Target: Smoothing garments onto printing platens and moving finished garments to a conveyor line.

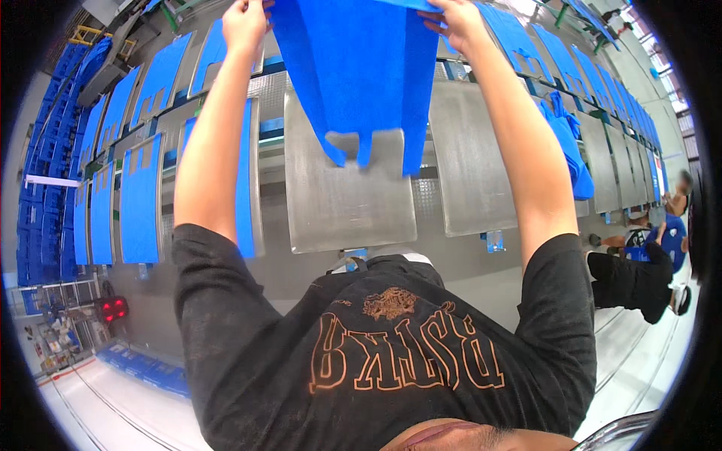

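Both arms reach forward to the top of the head view, and a blue fabric bag [361,68] is stretched flat between the hands. My left hand [245,28] is closed on its far left corner. At the far right corner my right hand [457,24] pinches the fabric, some fingers spread apart. The bag's near end narrows into cut-out strips like handles, which hang over a bare grey metal plate [350,207]. The bag's far edge runs out of the picture.
Another bare plate [474,169] stands to the right, with a crumpled blue bag [565,143] beyond it. Rows of plates carry flat blue bags [141,199] at left. Tall blue stacks [45,173] line the far left. People [639,278] work at the right.
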The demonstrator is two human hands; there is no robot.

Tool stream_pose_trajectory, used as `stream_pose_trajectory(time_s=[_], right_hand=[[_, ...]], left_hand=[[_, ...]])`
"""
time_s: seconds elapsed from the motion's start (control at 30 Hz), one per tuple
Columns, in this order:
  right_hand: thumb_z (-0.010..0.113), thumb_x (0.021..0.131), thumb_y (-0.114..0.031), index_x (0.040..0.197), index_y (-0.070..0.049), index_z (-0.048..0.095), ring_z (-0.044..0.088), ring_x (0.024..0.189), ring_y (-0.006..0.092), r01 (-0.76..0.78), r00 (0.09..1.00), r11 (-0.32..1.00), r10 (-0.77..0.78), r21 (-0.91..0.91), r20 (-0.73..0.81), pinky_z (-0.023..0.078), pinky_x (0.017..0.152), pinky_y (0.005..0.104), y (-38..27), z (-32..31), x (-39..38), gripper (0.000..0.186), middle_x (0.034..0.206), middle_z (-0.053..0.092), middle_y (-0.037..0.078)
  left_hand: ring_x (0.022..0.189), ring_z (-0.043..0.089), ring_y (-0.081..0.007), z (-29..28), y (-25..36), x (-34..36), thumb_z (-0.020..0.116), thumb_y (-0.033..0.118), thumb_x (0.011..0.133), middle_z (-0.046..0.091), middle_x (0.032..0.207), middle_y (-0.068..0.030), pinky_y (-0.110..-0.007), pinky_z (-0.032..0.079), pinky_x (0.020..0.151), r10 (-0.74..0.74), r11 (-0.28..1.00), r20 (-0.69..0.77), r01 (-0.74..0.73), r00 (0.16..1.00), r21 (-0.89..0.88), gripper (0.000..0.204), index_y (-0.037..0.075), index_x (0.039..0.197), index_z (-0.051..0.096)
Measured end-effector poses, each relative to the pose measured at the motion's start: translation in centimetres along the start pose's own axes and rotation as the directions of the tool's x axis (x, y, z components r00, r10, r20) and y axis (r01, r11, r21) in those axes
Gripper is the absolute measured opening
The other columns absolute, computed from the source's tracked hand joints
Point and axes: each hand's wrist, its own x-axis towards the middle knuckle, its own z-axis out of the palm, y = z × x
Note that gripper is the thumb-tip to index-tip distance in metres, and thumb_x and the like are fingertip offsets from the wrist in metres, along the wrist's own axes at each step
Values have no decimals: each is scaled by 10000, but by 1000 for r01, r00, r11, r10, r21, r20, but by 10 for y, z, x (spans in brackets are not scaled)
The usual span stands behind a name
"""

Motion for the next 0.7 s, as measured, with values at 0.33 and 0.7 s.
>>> stream_pose_trajectory(time_s=[0.33, 0.7], right_hand=[[698, 916, -134, 1199, -105, 640, 660, 809, 197, 81, 997, 979, -78, 187, -22, 559, 715, 375, -32, 17, -67, 290, 971, 673, 39], [740, 872, 18, 1348, -40, 525, 660, 1043, 175, -131, 991, 986, 129, 105, 33, 533, 951, 323, 147, -28, -211, 525, 1189, 692, 155]], left_hand=[[806, 642, -137, -12, 98, -94, 633, 211, 986, 640, 868, -17, -305, 545, 650, 209, 978, 27, -208, 978, -25, 135, 83, 979, 678], [795, 678, -117, -76, -69, -292, 635, 145, 1015, 684, 917, -28, -264, 560, 686, -169, 984, 37, 166, 985, 69, 132, 25, 1058, 670]])
